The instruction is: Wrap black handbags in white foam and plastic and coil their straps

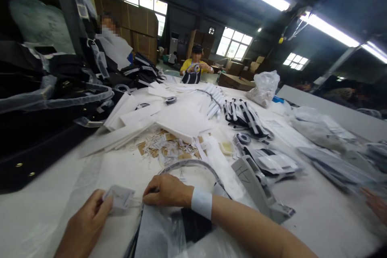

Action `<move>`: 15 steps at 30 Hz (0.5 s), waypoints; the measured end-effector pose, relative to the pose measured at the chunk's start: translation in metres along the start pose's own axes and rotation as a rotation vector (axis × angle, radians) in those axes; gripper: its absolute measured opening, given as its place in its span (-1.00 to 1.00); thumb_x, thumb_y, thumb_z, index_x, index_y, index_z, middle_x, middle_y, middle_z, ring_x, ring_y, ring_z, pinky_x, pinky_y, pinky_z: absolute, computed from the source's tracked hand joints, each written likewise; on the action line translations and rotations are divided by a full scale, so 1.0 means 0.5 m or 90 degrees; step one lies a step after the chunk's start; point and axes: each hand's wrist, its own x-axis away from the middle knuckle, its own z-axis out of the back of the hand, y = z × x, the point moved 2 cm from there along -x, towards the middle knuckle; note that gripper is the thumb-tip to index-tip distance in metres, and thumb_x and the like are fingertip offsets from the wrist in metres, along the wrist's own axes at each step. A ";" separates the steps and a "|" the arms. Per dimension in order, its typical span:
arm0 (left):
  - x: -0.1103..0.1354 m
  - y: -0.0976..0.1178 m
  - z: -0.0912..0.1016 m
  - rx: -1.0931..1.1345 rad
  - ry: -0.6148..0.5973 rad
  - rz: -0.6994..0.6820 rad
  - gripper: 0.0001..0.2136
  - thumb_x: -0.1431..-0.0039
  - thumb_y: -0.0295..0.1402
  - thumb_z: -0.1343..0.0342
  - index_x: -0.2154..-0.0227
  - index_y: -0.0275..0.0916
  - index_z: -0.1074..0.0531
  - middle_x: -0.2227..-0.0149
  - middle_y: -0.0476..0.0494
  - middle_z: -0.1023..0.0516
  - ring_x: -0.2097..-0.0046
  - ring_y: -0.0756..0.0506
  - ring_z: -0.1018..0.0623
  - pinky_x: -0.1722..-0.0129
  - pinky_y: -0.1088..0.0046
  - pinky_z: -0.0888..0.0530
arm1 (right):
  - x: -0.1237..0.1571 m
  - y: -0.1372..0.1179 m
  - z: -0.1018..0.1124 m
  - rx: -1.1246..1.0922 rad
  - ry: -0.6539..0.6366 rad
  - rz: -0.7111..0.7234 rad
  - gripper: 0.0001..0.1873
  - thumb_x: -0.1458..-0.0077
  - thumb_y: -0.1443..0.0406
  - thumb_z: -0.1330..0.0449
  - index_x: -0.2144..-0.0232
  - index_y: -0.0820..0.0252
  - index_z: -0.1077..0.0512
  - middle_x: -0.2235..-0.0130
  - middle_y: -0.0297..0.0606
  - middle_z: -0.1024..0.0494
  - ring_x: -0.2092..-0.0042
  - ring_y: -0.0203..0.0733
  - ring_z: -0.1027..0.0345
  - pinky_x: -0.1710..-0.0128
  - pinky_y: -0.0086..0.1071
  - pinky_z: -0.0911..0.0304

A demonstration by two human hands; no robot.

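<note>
My left hand (87, 221) pinches a small whitish tag in a clear sleeve (121, 197) between thumb and fingers. From the tag, a thin white string (138, 200) runs to my right hand (167, 191), whose closed fingers grip its end at the corner of a plastic-wrapped bag (157, 229). That bag is dark and grey, and its wrapped handle (193, 164) arches up behind my right hand. Around my right wrist is a pale band (201, 202). My right fingertips are partly hidden, so exact contact with the bag is unclear.
A pile of stringed tags (169, 145) lies on the table beyond my hands. A grey tool marked in ink (254, 185) sits right of the bag. Black bags (39, 141) crowd the left. A co-worker's hand (375, 205) reaches in at right; another person (196, 64) works opposite.
</note>
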 end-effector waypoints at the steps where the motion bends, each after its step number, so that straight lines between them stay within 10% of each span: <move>1: -0.008 0.010 -0.004 -0.050 -0.020 -0.003 -0.70 -0.11 -0.01 0.20 0.48 -0.09 -0.24 0.57 0.01 -0.46 0.46 -0.16 -0.54 0.42 0.38 -0.42 | 0.002 0.001 0.002 -0.003 -0.004 -0.012 -0.81 -0.09 0.19 -0.28 0.24 0.02 -0.62 0.20 -0.36 -0.65 0.15 -0.17 -0.49 0.18 -0.43 -0.27; 4: -0.032 0.035 -0.014 -0.151 -0.079 -0.004 -0.67 -0.17 -0.04 0.25 0.41 -0.11 -0.31 0.44 -0.11 -0.55 0.36 -0.22 -0.59 0.37 0.30 -0.45 | 0.008 0.009 0.005 -0.014 0.003 -0.023 -0.80 -0.05 0.20 -0.31 0.24 0.03 -0.62 0.22 -0.35 -0.65 0.17 -0.16 -0.49 0.18 -0.42 -0.28; 8: -0.030 0.072 -0.018 -0.174 0.150 -0.223 -0.37 -0.16 0.10 0.21 -0.03 -0.33 -0.33 -0.11 -0.48 -0.45 -0.09 -0.40 -0.49 0.03 0.05 -0.47 | 0.024 0.038 0.036 -0.153 0.095 -0.022 -0.73 -0.08 0.24 -0.29 0.14 0.12 -0.58 0.22 -0.30 -0.63 0.33 -0.26 -0.49 0.34 -0.49 -0.30; 15: 0.145 0.120 -0.160 -0.094 0.022 -0.789 -0.49 -0.30 -0.18 0.00 -0.29 0.10 -0.12 -0.10 0.01 -0.53 -0.07 -0.11 -0.56 0.00 0.45 -0.53 | 0.099 0.183 0.235 0.025 0.322 -0.229 -0.76 -0.22 0.28 -0.10 0.23 0.16 -0.58 0.27 -0.31 -0.62 0.22 -0.23 -0.48 0.22 -0.46 -0.28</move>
